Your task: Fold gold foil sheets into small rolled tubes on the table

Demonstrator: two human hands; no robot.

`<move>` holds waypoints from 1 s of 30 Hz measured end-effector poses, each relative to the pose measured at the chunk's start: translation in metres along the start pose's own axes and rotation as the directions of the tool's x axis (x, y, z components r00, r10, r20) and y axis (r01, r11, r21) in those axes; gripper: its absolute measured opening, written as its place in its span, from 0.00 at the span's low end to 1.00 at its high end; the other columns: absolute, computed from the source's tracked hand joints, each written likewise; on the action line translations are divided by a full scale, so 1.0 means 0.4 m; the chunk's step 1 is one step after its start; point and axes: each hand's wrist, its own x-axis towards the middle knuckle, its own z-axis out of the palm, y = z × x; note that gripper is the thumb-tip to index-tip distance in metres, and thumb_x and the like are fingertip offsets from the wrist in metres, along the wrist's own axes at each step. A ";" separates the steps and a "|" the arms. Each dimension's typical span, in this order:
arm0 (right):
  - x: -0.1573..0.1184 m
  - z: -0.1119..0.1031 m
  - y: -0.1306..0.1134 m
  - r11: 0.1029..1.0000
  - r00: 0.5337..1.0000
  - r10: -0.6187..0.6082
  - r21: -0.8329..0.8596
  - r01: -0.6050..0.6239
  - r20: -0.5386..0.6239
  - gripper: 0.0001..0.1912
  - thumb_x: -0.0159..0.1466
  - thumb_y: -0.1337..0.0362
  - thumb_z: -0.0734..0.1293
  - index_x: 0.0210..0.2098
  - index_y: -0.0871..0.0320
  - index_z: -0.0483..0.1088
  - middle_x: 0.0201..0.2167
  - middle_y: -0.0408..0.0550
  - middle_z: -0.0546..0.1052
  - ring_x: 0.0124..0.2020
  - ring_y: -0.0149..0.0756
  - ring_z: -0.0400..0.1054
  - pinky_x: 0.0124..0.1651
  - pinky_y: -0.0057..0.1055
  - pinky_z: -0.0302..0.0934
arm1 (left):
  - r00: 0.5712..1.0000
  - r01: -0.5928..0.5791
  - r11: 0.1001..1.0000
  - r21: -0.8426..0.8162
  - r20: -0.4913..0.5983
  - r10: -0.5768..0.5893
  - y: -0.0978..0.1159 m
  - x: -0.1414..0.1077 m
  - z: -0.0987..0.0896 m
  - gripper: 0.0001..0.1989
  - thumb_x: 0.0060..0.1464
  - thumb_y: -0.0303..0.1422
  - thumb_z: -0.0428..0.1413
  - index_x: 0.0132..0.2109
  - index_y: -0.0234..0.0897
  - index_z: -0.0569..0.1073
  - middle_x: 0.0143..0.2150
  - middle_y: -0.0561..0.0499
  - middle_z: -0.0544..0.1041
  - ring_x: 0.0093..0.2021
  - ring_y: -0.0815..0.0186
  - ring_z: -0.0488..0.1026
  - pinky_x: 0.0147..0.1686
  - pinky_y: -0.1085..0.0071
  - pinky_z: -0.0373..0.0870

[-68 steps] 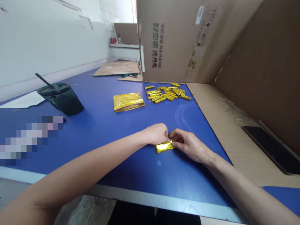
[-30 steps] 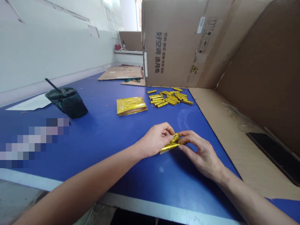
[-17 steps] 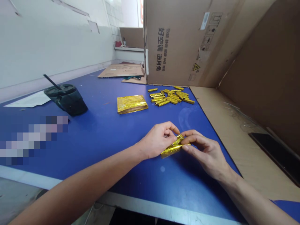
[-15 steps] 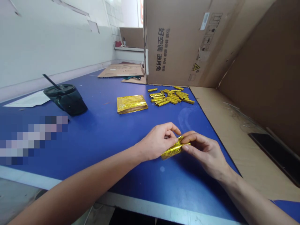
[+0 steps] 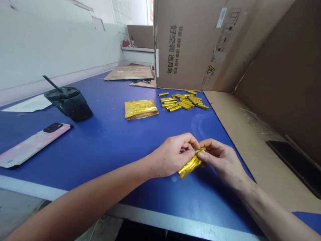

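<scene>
Blue-topped work table (image 5: 112, 150), viewed from its near edge, twelve o'clock at the far end.

Lying on it:
- Loose gold foil sticks (image 5: 180, 102), scattered, at twelve o'clock.
- Flat stack of gold foil sheets (image 5: 141, 109), just left of the sticks, at eleven o'clock.
- Dark green tumbler with black straw (image 5: 69, 104), upright, at ten o'clock.
- White paper sheet (image 5: 28, 104), beside the tumbler, at ten o'clock.
- Phone in pink case (image 5: 32, 145), face down, at nine o'clock.
- Flat cardboard sheet (image 5: 233, 134), at three o'clock.
- Upright cardboard box (image 5: 185, 47), at the far edge, at one o'clock.
</scene>
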 end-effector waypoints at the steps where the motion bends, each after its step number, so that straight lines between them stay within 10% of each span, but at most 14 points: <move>1: -0.002 -0.001 0.000 1.000 1.000 -0.006 -0.009 0.006 -0.002 0.08 0.51 0.64 0.69 0.29 0.58 0.68 0.20 0.40 0.70 0.20 0.24 0.61 0.22 0.22 0.57 | 1.000 0.006 1.000 -0.024 0.003 -0.006 0.001 0.000 0.000 0.05 0.51 0.28 0.48 0.36 0.34 0.65 0.29 0.52 0.73 0.29 0.71 0.70 0.28 0.76 0.65; 8: -0.016 -0.009 -0.014 0.968 0.979 -0.192 -0.178 0.178 -0.068 0.05 0.54 0.64 0.67 0.26 0.57 0.66 0.20 0.40 0.67 0.21 0.26 0.60 0.23 0.25 0.56 | 0.997 0.064 0.984 -0.168 -0.033 -0.071 0.003 0.002 -0.014 0.08 0.50 0.35 0.51 0.35 0.34 0.63 0.23 0.56 0.69 0.21 0.75 0.64 0.20 0.79 0.59; 16: -0.043 0.004 -0.039 0.734 0.819 -0.572 -0.476 0.484 -0.049 0.07 0.55 0.73 0.64 0.30 0.54 0.66 0.26 0.44 0.67 0.30 0.33 0.63 0.31 0.31 0.58 | 0.996 0.080 0.990 -0.118 -0.016 -0.082 0.025 0.005 -0.032 0.06 0.49 0.29 0.51 0.37 0.33 0.68 0.31 0.52 0.73 0.29 0.73 0.68 0.29 0.77 0.63; 30: -0.048 0.004 -0.038 0.775 0.861 -0.509 -0.435 0.459 0.001 0.07 0.56 0.73 0.63 0.31 0.55 0.66 0.27 0.44 0.69 0.30 0.33 0.64 0.30 0.30 0.59 | 0.978 -0.125 0.885 0.449 0.208 0.033 0.052 -0.005 -0.060 0.11 0.55 0.29 0.46 0.37 0.37 0.73 0.31 0.55 0.74 0.30 0.73 0.69 0.31 0.79 0.60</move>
